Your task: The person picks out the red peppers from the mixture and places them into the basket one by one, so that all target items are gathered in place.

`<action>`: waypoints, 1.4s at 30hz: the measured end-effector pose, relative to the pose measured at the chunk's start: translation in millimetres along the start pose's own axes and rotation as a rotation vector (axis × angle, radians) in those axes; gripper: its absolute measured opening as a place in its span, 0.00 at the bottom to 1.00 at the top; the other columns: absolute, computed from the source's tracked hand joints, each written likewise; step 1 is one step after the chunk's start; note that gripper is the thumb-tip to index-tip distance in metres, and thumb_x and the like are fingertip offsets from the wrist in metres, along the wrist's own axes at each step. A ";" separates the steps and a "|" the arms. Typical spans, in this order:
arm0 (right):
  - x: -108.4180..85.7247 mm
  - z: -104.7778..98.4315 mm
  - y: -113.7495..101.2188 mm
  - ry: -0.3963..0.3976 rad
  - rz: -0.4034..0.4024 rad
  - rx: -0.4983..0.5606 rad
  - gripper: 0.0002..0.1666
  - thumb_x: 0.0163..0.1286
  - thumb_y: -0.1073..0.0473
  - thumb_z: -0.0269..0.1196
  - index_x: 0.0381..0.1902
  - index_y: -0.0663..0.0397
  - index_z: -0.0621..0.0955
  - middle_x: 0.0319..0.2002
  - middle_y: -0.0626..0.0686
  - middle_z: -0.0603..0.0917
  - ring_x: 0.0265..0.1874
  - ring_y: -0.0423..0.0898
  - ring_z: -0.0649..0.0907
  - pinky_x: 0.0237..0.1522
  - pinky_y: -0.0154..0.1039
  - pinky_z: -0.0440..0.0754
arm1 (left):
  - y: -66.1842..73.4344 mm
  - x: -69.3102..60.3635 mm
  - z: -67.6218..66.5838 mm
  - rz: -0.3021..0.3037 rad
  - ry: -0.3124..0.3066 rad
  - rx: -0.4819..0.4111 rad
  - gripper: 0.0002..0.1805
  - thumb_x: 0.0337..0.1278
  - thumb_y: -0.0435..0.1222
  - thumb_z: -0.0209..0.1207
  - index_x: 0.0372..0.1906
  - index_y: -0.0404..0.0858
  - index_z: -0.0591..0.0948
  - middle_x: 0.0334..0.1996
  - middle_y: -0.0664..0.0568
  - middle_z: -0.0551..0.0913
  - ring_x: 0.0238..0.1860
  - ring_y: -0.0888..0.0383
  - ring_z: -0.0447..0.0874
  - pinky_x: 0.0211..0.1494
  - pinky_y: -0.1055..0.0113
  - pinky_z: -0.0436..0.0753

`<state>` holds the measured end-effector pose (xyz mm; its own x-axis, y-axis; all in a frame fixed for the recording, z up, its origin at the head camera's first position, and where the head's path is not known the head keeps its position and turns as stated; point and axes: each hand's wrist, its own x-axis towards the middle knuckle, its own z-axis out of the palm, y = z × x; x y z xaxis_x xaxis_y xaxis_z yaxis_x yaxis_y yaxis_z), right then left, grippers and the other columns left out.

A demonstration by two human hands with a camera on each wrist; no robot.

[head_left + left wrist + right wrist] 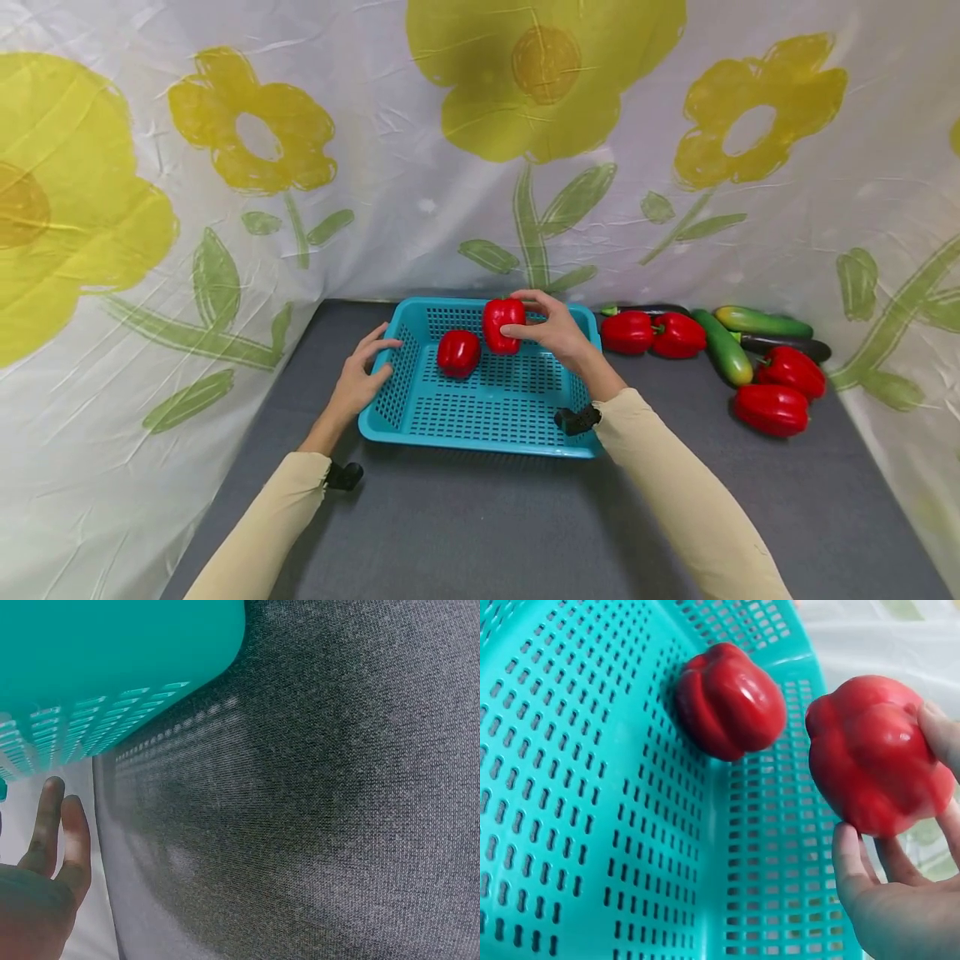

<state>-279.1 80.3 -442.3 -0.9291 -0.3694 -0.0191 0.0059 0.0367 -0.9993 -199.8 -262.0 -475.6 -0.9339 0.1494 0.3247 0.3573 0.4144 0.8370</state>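
Observation:
A blue-green perforated basket [480,442] stands on the dark table. One red bell pepper [458,353] lies inside it, toward the left; the right wrist view shows the same pepper [731,701] against the mesh. My right hand [553,329] holds a second red pepper [503,326] above the back part of the basket, thumb and fingers curled round it; the held pepper [877,754] also fills the right of the right wrist view, with the hand [907,900] around it. My left hand [360,379] is at the basket's left rim, its fingers extended; in the left wrist view two fingers of this hand [52,870] show beside the basket wall [112,652].
Right of the basket lie more red peppers [627,332], dark eggplants [783,344] and green zucchini-like vegetables [722,347]. A flower-printed cloth [405,208] hangs behind the table [465,533].

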 end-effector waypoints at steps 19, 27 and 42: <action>8.5 4.1 24.1 0.031 0.112 -0.080 0.36 0.63 0.61 0.73 0.68 0.54 0.75 0.67 0.63 0.69 0.66 0.60 0.67 0.57 0.62 0.75 | 1.6 0.8 1.7 -0.008 0.008 0.004 0.20 0.61 0.16 0.52 0.58 0.21 0.78 0.73 0.27 0.58 0.72 0.29 0.57 0.62 0.34 0.67; 8.6 8.6 30.4 0.028 0.143 -0.095 0.35 0.63 0.62 0.74 0.67 0.55 0.75 0.65 0.64 0.71 0.62 0.61 0.71 0.57 0.62 0.75 | 4.3 -0.8 2.1 0.018 0.010 0.000 0.20 0.59 0.15 0.52 0.57 0.19 0.77 0.72 0.24 0.59 0.71 0.27 0.57 0.61 0.33 0.66; 8.7 12.9 38.4 0.044 0.228 -0.109 0.34 0.62 0.65 0.74 0.66 0.56 0.76 0.61 0.65 0.75 0.58 0.60 0.76 0.57 0.56 0.77 | 2.6 -0.9 1.4 0.009 0.008 -0.011 0.20 0.60 0.15 0.52 0.58 0.19 0.77 0.73 0.25 0.58 0.72 0.28 0.54 0.62 0.34 0.65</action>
<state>-282.1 66.5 -481.2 -0.9236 -0.2992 -0.2397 0.1795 0.2150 -0.9600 -198.0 -259.8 -474.3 -0.9306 0.1460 0.3357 0.3658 0.4035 0.8387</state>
